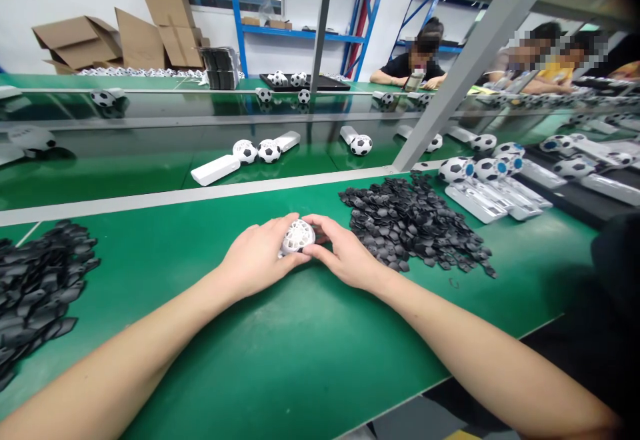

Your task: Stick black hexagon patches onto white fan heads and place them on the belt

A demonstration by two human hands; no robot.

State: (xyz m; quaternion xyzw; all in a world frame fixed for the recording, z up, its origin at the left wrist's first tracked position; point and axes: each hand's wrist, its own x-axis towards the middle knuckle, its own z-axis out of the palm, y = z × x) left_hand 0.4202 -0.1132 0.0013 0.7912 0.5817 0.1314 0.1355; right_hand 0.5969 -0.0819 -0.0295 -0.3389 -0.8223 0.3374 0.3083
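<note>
Between my two hands, low over the green table (280, 360), is a round white ball-shaped shell (299, 235) with openings in its face. My left hand (260, 253) wraps its left side, the thumb along the lower edge. From the right, my right hand (340, 250) closes on it with thumb and fingers. The shell's underside is hidden. Just right of my right hand lies a heap of small black plastic pieces (410, 220). Another heap of larger dark pieces (45, 287) spreads at the left.
Across a pale rail, soccer-ball items with white handles (220, 168) lie on the green conveyor (165, 153). Several more white-handled ball units (475, 200) are grouped at the right, near a dark tray (565, 193). A slanted grey post (465, 73) rises there. Co-workers (413, 60) sit beyond; cardboard boxes (80, 40) stand behind.
</note>
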